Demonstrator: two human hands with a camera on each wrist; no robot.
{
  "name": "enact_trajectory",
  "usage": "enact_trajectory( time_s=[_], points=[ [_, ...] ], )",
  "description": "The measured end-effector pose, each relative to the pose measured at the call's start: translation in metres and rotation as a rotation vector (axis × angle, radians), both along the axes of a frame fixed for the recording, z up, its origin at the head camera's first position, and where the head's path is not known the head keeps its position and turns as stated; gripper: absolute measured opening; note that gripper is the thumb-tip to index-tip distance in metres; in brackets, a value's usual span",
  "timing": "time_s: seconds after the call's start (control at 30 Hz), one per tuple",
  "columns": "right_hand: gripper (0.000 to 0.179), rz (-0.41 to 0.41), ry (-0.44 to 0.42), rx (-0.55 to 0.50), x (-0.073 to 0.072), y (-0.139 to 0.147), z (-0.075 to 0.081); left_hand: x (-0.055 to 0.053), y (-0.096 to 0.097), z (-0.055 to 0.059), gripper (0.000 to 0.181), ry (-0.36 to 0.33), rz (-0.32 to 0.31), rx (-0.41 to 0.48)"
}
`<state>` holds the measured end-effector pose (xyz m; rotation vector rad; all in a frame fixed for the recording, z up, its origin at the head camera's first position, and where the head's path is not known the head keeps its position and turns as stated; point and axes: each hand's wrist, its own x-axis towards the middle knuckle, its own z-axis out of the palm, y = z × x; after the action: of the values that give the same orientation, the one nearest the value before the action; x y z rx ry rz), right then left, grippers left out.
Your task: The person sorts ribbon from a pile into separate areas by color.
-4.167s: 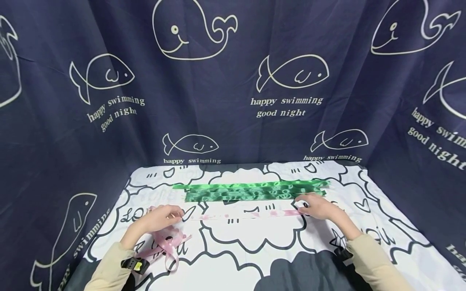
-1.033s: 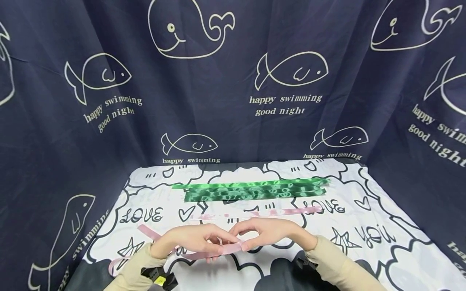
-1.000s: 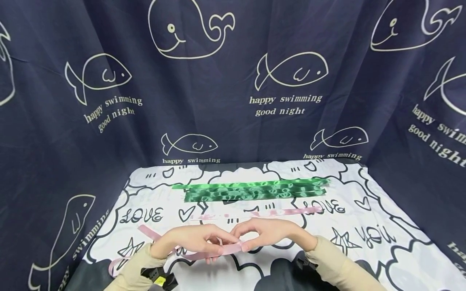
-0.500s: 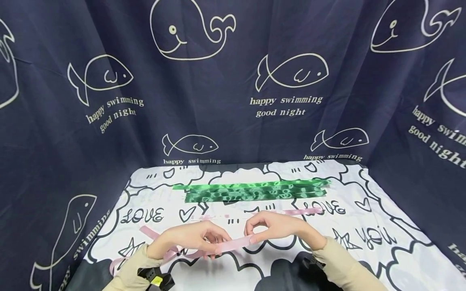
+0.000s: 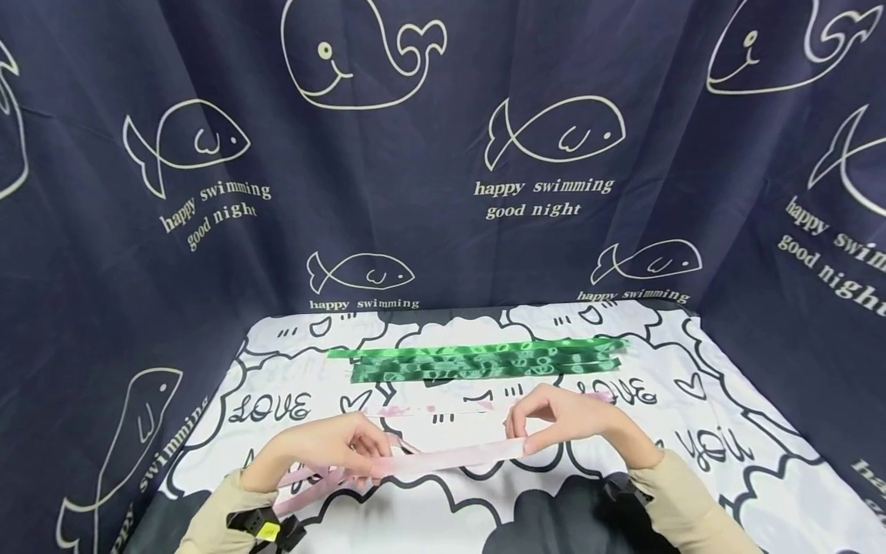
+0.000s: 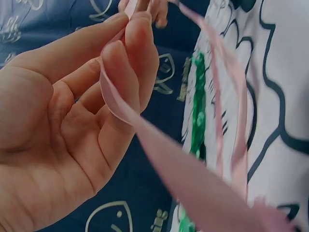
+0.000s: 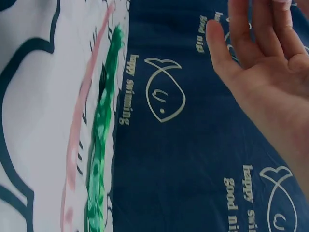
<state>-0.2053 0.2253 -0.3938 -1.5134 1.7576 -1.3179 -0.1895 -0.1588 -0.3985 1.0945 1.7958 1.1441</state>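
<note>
A pale pink ribbon stretches between my two hands, raised in front of the printed cloth. My left hand pinches it between thumb and fingers; in the left wrist view the ribbon trails down from those fingertips. At the ribbon's right end, my right hand pinches it with thumb and forefinger. The right wrist view shows the right palm with its fingertips partly cut off at the top edge. Behind the hands a second pink ribbon lies flat, partly covered by the right hand.
Several green ribbons lie side by side across the back of the white printed cloth. Loose pink ribbon hangs and loops near the left wrist. A dark blue curtain with fish drawings rises behind.
Earlier both hands were at the flat pink ribbon's ends. They then came together holding another pink ribbon, and over the last second have moved apart, drawing a length out between them.
</note>
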Motion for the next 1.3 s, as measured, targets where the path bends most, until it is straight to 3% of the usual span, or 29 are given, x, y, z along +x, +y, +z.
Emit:
enact_trajectory(
  time_s=[0.13,0.33,0.57,0.77,0.93,1.17,1.3],
  points=[
    [0.012,0.021,0.026,-0.061,-0.002,0.014,0.004,-0.001,-0.018,0.005,0.019,-0.013,-0.004,0.023],
    [0.018,0.002,0.072,-0.096,-0.005,0.037,0.006,-0.003,-0.046,0.010,0.015,0.031,0.004,0.065],
    [0.023,-0.039,0.074,-0.091,-0.001,0.059,0.012,-0.003,-0.074,0.012,0.011,0.077,0.074,0.075],
    [0.023,0.041,0.079,-0.085,0.001,0.074,0.018,-0.004,-0.092,0.016,0.009,0.131,0.150,0.117],
    [0.017,0.117,0.089,-0.114,0.001,0.086,0.021,-0.005,-0.105,0.016,0.010,0.128,0.200,0.133],
    [0.013,0.217,0.024,-0.210,-0.001,0.103,0.029,-0.009,-0.119,0.008,0.012,0.173,0.302,0.065],
    [0.010,0.229,0.001,-0.241,-0.001,0.116,0.029,-0.013,-0.126,-0.002,0.011,0.208,0.321,0.050]
  ],
)
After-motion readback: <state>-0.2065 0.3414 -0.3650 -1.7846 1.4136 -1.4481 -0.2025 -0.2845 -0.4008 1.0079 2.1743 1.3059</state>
